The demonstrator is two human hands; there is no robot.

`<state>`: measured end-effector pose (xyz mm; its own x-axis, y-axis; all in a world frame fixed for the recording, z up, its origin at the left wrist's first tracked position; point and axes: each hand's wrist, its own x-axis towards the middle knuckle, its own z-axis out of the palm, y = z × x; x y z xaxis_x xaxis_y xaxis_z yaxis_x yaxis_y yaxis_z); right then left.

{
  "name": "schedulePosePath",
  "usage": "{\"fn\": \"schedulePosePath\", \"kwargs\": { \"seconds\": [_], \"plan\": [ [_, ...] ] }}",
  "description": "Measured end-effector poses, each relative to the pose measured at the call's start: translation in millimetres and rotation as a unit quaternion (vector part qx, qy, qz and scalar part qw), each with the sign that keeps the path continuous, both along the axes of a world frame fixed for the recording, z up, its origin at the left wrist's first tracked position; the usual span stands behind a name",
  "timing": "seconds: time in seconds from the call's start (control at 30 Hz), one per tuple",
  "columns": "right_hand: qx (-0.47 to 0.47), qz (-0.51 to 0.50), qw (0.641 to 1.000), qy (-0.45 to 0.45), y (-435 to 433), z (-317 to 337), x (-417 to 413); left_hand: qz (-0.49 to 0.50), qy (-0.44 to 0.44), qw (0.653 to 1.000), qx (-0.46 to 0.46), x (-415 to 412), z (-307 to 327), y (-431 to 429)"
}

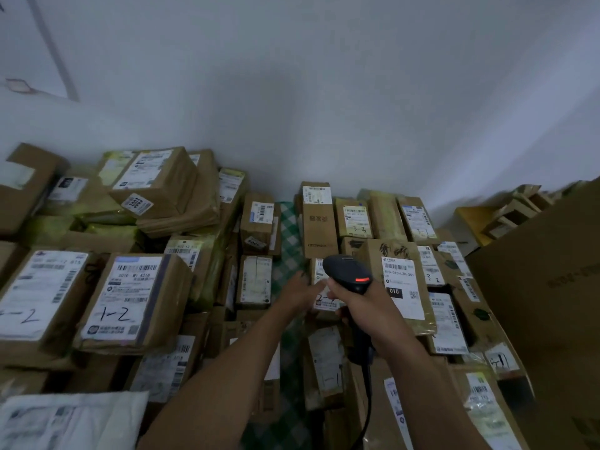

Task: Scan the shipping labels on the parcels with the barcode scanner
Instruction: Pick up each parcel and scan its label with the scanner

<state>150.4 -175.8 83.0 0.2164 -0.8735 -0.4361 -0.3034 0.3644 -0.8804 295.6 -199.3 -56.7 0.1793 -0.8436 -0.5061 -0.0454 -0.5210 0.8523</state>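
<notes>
Standing by the heap, I see the person's right grip clenched round the handle of the barcode scanner, its cable trailing down toward the near edge and a red light glowing on its head. The scanner sits over the middle of the pile, nose aimed at a small parcel just to its left. The left grip is released, with straight fingers resting on that parcel's label as if to steady it. I would say the work is mid-course: this label is the one in hand, but nothing on the boxes tells me which have been read, and dozens of labelled parcels lie all round, such as the tall one marked 010 just right of the scanner and the big one marked 1-2 on the left. They lie loose on a green checked cloth, not in bins. At the right stands a large plain carton, its contents hidden; beyond it a yellow tray seems to hold small boxes, though that is too dim to be sure.
</notes>
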Motion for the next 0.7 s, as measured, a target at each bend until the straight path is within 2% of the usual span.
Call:
{"fn": "schedulePosePath", "kwargs": {
  "seconds": [0.13,0.27,0.4,0.5,0.6,0.7],
  "plan": [
    [0.008,0.014,1.000,-0.003,3,-1,10,0.015,0.002,1.000,0.010,21,-14,10],
    [0.004,0.013,1.000,-0.012,4,-2,12,-0.046,-0.011,0.997,0.059,11,-9,10],
    [-0.002,0.012,1.000,-0.015,-2,-5,4,-0.033,0.058,0.991,0.117,1,-2,7],
    [0.005,0.002,1.000,-0.026,-7,-4,0,-0.057,0.086,0.988,0.115,6,-5,0],
    [0.006,-0.005,1.000,-0.023,-12,-6,-1,-0.004,0.122,0.988,0.092,23,-8,1],
    [0.010,0.001,1.000,-0.029,-15,-7,3,0.017,0.078,0.993,0.091,39,-35,1]
  ]
}}
